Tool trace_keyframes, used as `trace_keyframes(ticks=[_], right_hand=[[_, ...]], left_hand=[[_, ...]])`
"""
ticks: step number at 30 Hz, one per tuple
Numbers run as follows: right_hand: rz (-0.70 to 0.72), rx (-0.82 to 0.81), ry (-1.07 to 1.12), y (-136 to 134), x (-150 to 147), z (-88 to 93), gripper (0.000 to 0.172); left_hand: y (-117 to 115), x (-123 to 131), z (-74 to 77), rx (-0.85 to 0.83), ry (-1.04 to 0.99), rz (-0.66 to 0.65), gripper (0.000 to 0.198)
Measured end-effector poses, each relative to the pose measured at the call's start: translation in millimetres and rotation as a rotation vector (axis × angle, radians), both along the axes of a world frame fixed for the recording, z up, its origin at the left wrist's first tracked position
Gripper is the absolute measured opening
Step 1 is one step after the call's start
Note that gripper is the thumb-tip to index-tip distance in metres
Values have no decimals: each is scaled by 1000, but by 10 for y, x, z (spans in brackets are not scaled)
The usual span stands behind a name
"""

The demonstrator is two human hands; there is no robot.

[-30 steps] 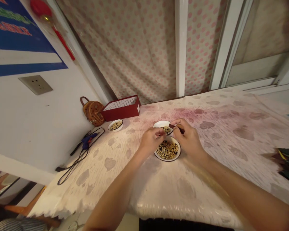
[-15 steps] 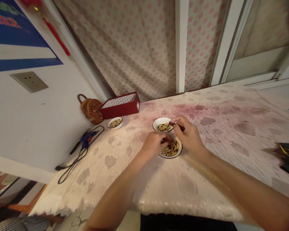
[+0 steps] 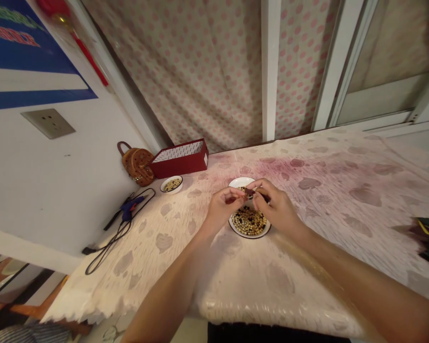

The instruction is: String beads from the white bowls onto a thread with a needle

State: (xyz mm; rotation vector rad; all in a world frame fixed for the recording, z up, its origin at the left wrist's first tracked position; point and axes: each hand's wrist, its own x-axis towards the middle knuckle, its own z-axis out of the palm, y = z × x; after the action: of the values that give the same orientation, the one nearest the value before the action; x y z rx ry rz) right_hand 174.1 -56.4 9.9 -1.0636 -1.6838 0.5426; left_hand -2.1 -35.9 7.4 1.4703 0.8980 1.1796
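My right hand [image 3: 272,199] is closed around a small dark-brown strip-like piece [image 3: 249,192], whose end sticks out toward the left. At that end, my left hand [image 3: 224,205] has its thumb and fingers pinched together; what they hold is too small to make out. Both hands are close together above a near white dish [image 3: 250,237] with a dark rim, filled with small yellow and black bead-like grains [image 3: 249,221]. Just behind it stands a second white dish [image 3: 241,181] of similar grains, partly covered by my fingers.
A small white bowl [image 3: 181,179] of grains stands farther left, near a dark-red open box [image 3: 180,166] and a brown backpack-shaped bag [image 3: 137,164]. A blue glue gun [image 3: 131,207] with a black cord lies by the wall. A patterned cloth [image 3: 307,267] covers the table.
My left hand has lifted out of the near dish and come up to the brown piece in my right hand. My right hand has shifted slightly left and down.
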Motion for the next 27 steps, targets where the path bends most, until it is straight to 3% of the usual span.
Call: trace_keyframes(ticks=[9,21,27], right_hand=[[49,4,-32,-2,1,-6,17],[60,-26,-75,21,-6,-32,20],[-7,-40,-72,20,2,-17,16]], left_hand=[[-6,27,11,18,-44,-8,38],[-12,51,-6,39,-46,-1,39],[59,21,-63,44,-51,14,36]])
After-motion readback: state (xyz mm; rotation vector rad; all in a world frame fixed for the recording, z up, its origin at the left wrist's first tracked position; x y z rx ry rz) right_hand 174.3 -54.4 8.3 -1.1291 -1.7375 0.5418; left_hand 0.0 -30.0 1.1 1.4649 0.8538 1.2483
